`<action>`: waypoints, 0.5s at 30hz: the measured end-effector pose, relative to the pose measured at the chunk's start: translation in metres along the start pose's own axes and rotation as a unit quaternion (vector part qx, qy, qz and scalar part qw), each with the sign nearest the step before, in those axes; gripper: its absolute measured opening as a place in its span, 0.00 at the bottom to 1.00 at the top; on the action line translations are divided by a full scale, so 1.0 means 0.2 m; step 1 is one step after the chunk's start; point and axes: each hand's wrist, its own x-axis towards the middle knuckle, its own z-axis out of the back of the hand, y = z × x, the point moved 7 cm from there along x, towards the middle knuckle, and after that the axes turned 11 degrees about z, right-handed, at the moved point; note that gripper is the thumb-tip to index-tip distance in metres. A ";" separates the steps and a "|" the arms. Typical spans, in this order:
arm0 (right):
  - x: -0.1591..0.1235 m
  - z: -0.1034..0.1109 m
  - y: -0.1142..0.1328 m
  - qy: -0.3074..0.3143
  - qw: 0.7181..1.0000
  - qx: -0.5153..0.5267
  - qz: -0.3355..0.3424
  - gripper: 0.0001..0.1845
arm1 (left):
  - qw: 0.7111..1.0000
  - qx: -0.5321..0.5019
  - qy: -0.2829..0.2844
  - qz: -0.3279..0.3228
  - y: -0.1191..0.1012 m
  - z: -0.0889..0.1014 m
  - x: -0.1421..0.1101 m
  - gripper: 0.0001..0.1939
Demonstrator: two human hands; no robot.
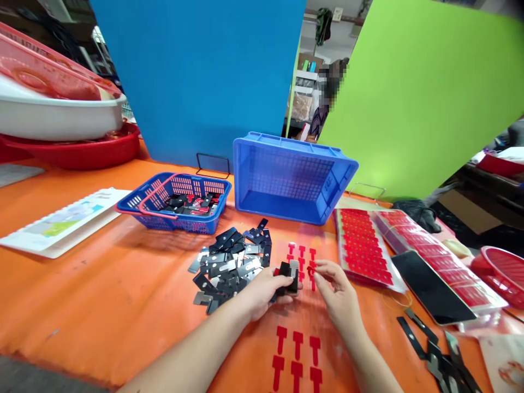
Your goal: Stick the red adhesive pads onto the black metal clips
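My left hand (262, 292) is closed around a small black flat part (289, 277), held just above the orange table. My right hand (336, 288) pinches a small red sticker (311, 270) between thumb and forefinger, right beside that part. A clear sheet with rows of red T-shaped stickers (302, 256) lies directly behind my hands. More red stickers (297, 355) lie between my forearms. A heap of black and grey flat parts (233, 259) sits just left of my left hand.
A small blue basket (135, 203) with parts and a blue crate (344, 169) tipped on its side stand behind the heap. Trays of red stickers (362, 245), a phone (434, 286), black strips (429, 349) and a red basket (501, 273) lie to the right.
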 end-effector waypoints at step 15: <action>-0.04 -0.07 -0.07 0.014 0.998 0.024 -0.058 0.06 | 0.999 0.031 0.020 -0.025 0.02 -0.03 0.01 0.12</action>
